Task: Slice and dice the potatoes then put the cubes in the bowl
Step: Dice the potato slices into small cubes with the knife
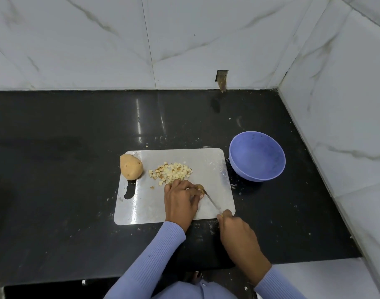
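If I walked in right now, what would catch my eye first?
Probably the two hands at work on the steel cutting board: the left hand pins a potato piece while the right hand holds a knife to it. Just behind them lies a heap of potato cubes, a whole potato at the board's left edge, and an empty blue bowl to the right.

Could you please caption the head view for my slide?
Left hand steadies a potato piece as the knife dices.

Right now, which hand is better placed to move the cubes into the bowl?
The left hand: it lies beside the cubes, while the right hand grips the knife.
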Motion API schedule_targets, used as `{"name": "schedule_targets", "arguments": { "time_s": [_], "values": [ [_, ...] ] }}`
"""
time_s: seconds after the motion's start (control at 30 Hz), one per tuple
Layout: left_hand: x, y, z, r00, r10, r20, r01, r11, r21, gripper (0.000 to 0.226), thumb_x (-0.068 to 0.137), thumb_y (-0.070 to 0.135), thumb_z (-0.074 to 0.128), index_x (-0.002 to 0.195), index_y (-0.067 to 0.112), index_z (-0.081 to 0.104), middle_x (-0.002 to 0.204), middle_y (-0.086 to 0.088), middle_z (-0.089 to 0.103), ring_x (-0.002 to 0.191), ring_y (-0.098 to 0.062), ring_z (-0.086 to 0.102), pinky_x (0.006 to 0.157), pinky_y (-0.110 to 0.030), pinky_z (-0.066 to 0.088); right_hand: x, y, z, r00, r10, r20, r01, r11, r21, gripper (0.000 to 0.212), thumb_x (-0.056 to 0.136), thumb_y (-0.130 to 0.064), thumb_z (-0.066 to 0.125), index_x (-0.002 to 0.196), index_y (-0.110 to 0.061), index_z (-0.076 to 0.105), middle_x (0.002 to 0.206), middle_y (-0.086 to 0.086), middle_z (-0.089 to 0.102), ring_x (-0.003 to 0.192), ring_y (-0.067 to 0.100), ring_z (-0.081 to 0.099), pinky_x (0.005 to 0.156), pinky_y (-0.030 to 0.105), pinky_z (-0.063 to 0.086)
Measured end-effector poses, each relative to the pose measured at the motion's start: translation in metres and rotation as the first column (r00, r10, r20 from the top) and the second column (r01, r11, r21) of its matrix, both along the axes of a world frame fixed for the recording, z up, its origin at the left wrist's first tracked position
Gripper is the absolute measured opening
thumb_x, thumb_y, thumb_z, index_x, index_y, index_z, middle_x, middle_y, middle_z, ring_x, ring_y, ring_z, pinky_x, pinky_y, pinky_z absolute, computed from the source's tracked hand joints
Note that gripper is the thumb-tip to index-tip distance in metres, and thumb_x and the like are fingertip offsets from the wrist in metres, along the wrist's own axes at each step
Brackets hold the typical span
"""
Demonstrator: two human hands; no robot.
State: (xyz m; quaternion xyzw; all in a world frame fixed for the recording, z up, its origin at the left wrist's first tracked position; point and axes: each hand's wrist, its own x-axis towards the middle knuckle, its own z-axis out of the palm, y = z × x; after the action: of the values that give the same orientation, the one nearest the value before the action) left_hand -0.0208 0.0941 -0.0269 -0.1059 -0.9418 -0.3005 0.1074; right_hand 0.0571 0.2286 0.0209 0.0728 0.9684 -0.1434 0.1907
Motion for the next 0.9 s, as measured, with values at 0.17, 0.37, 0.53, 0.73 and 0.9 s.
{"name": "schedule_targets", "arguments": {
  "time_s": [0.17, 0.37, 0.53, 0.73, 0.9],
  "values": [
    [0.001, -0.003, -0.004, 1.0, -0.007, 0.006, 0.006, 0.999, 0.033, 0.01, 0.068, 0.019, 0.084, 0.073, 0.024, 0.077, 0.081, 0.01, 0.069, 0.078, -0.017, 0.055, 0.071, -0.03, 0.027, 0.012, 0.004, -0.002, 0.999, -0.018, 0.034, 0.018, 1.0, 0.006, 0.031, 0.105, -0.03, 0.023, 0.118, -0.01, 0.044, 0.103, 0.005, 0.063, 0.096, 0.022, 0.063, 0.068, 0.026, 0.038],
    [0.006, -0.005, -0.004, 1.0, -0.017, -0.024, 0.018, 1.0, 0.025, 0.011, 0.07, 0.021, 0.083, 0.081, 0.022, 0.078, 0.089, 0.008, 0.072, 0.082, -0.018, 0.057, 0.073, -0.028, 0.026, -0.002, 0.007, -0.003, 0.996, -0.084, -0.036, 0.08, 0.993, -0.09, 0.036, 0.103, -0.039, 0.024, 0.105, -0.013, 0.049, 0.089, 0.003, 0.06, 0.083, 0.021, 0.061, 0.068, 0.03, 0.045],
    [0.008, -0.005, -0.001, 0.999, 0.004, -0.032, -0.003, 0.999, 0.039, 0.016, 0.068, 0.018, 0.084, 0.082, 0.021, 0.078, 0.088, 0.007, 0.073, 0.081, -0.018, 0.058, 0.072, -0.031, 0.028, -0.007, 0.003, 0.003, 0.994, -0.075, -0.08, 0.064, 0.989, -0.133, 0.034, 0.103, -0.04, 0.025, 0.094, -0.016, 0.048, 0.075, -0.003, 0.053, 0.071, 0.015, 0.056, 0.064, 0.029, 0.046],
    [0.006, -0.005, -0.003, 1.0, 0.021, -0.009, -0.02, 0.997, 0.077, 0.014, 0.067, 0.018, 0.084, 0.08, 0.019, 0.077, 0.087, 0.007, 0.07, 0.088, -0.015, 0.05, 0.073, -0.026, 0.025, -0.018, -0.005, 0.003, 0.999, -0.026, -0.048, 0.021, 0.993, -0.114, 0.034, 0.103, -0.039, 0.024, 0.102, -0.015, 0.049, 0.074, -0.005, 0.049, 0.068, 0.011, 0.05, 0.057, 0.024, 0.036],
    [0.006, -0.005, -0.006, 1.0, 0.001, -0.03, 0.001, 0.998, 0.066, 0.014, 0.066, 0.012, 0.084, 0.077, 0.016, 0.076, 0.087, 0.003, 0.069, 0.086, -0.021, 0.054, 0.071, -0.026, 0.023, -0.023, -0.01, 0.005, 1.0, 0.007, -0.023, -0.008, 0.999, -0.05, 0.034, 0.104, -0.036, 0.023, 0.11, -0.013, 0.048, 0.085, 0.0, 0.053, 0.073, 0.013, 0.052, 0.06, 0.024, 0.037]
  ]
}}
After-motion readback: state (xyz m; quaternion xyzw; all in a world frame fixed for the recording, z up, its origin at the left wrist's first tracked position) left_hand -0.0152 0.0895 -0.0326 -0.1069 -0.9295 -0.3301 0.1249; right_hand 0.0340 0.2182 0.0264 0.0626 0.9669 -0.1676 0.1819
